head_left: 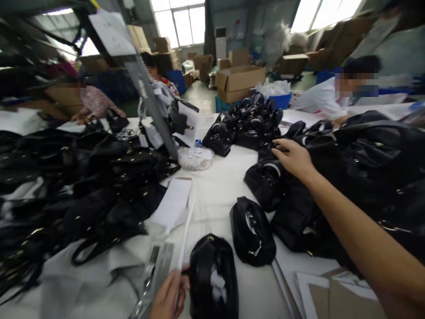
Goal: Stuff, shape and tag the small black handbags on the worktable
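Note:
My left hand point(171, 292) is closed around a thin white stick point(187, 235) that points up and away. Right beside its fingers lies a shiny black bag point(214, 277) with a pale patch on top. My right arm stretches forward over the table. At its end my right hand point(294, 159), thumb and forefinger slightly apart, is over the black bags at the right; whether the fingertips touch one is unclear. Below that hand rests a small black handbag point(265, 181). Another black bag point(252, 232), with a light zipper pull, sits between my hands.
Black bags point(109, 186) are heaped along the left, and a larger pile point(372, 150) fills the right. More handbags point(252, 128) stand at the far table edge. A slanted metal post point(156, 106) rises left of centre. Co-workers sit across; cardboard boxes point(241, 79) stand behind.

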